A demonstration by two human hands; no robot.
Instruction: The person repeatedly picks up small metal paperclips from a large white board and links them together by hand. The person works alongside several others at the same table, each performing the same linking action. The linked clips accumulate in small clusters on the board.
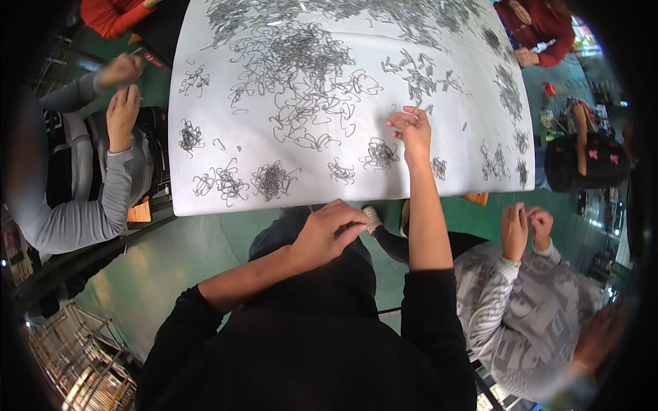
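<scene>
A co-worker in a grey sweater (86, 222) was on my left, another in a patterned top (528, 308) on my right. Tangled bent wires (305, 58) crowded the white table's (315, 194) far middle. My right hand (415, 135), loosely curled, reached over it beside a small wire pile (380, 155), with bare white to the right; my left hand (325, 231), thumb near its bent fingers, hung short of the near edge. Whether either gripped a wire, I couldn't tell; the far heaps were cut off.
</scene>
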